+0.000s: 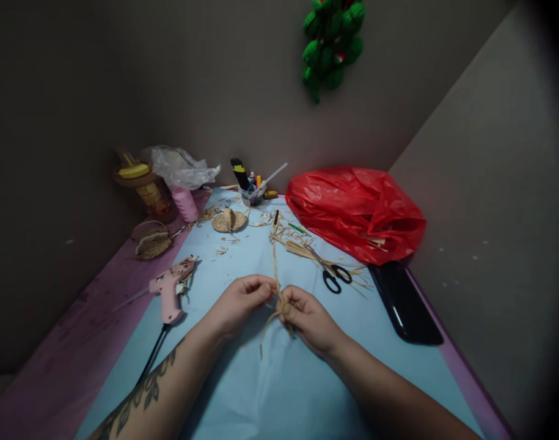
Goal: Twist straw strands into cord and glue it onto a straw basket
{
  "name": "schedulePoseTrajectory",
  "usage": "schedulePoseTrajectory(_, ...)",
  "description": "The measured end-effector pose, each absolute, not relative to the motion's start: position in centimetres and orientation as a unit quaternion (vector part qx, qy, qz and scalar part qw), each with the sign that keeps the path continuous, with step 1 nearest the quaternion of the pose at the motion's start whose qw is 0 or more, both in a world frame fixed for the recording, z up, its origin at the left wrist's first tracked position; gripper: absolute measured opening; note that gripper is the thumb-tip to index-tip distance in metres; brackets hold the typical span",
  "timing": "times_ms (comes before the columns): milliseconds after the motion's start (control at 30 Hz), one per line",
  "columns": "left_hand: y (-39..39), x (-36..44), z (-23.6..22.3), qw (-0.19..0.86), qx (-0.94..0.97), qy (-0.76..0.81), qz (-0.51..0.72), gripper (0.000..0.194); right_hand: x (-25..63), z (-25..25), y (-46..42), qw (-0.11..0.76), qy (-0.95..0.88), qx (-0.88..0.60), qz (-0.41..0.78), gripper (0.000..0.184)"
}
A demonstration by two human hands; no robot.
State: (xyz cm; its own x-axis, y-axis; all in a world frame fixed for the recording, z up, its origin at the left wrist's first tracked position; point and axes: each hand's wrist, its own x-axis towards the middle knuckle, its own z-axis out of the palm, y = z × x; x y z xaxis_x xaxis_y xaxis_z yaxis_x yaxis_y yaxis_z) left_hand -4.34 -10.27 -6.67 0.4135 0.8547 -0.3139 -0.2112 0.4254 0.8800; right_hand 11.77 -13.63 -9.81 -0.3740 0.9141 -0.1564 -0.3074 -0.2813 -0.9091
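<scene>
Both my hands meet over the light blue sheet (283, 385) and pinch tan straw strands (276, 269). My left hand (241, 300) has its fingers curled on the strands from the left. My right hand (307, 318) is closed on the same bundle from the right, where the strands look knotted or braided. One long strand runs away from my hands toward the back of the table, and loose ends hang down below my fingers. Black-handled scissors (335, 276) lie just beyond my right hand.
A pink glue gun (170, 288) with a black cord lies at left. A red plastic bag (357, 211), a black flat object (404, 300), woven straw pieces (228, 220), a pen cup (252, 192), a pink spool (186, 203) and a clear bag stand further back. Grey walls enclose the table.
</scene>
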Motion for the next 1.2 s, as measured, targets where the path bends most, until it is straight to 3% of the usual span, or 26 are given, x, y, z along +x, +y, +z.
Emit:
schedulePoseTrajectory(233, -10.7, -3.7, -7.3, 0.642, 0.569, 0.41, 0.311, 0.031, 11.8, -9.3, -13.3, 0.457, -0.41, -0.413, 0.672, 0.031)
schedulePoseTrajectory(600, -10.9, -3.6, -6.8, 0.581, 0.645, 0.44, 0.23, 0.025, 11.9, -9.3, -13.3, 0.453, -0.457, -0.468, 0.606, 0.028)
schedulePoseTrajectory(1200, -11.4, -2.8, -7.6, 0.643, 0.562, 0.43, 0.292, 0.028, 11.8, -9.6, -13.3, 0.474, -0.431, -0.481, 0.598, 0.025)
